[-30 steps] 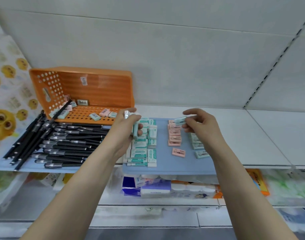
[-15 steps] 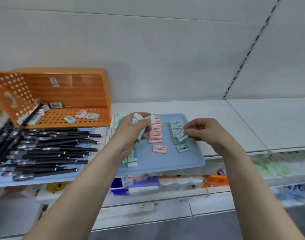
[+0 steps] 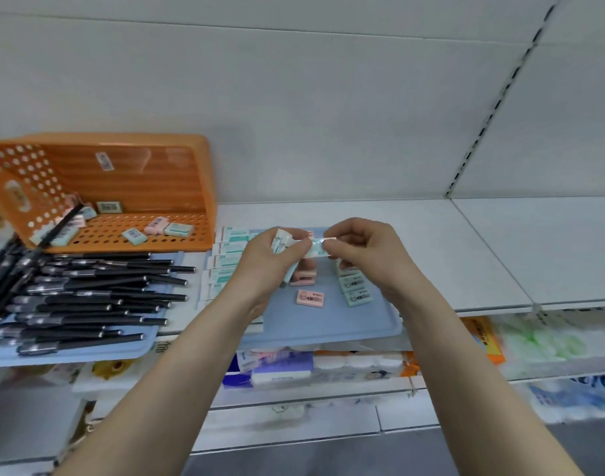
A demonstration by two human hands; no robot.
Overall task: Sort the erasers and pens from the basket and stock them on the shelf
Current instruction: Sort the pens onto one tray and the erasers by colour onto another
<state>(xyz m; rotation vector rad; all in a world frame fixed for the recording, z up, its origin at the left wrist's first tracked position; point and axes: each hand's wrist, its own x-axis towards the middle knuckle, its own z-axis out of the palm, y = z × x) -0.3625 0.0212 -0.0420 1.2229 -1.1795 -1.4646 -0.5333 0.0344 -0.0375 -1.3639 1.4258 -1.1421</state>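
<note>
My left hand (image 3: 270, 262) grips a small bunch of erasers above the blue tray (image 3: 328, 324). My right hand (image 3: 359, 249) pinches the end of a mint eraser (image 3: 316, 247) held between both hands. On the tray lie rows of mint-and-white erasers (image 3: 225, 259), a stack of pink erasers (image 3: 304, 274), one loose pink eraser (image 3: 310, 298) and mint erasers (image 3: 357, 290) on the right. The orange basket (image 3: 122, 187) lies tipped on its side at the left with several erasers (image 3: 156, 230) inside. Black pens (image 3: 88, 297) are piled on a second blue tray (image 3: 71, 353).
The white shelf (image 3: 500, 249) runs bare to the right of the tray. A slotted upright (image 3: 496, 97) divides the back wall. Packaged goods (image 3: 280, 369) fill the lower shelf beneath the trays.
My right hand has left the mint erasers on the tray's right side and come up to my left hand, where it now pinches an eraser. The view shifted slightly.
</note>
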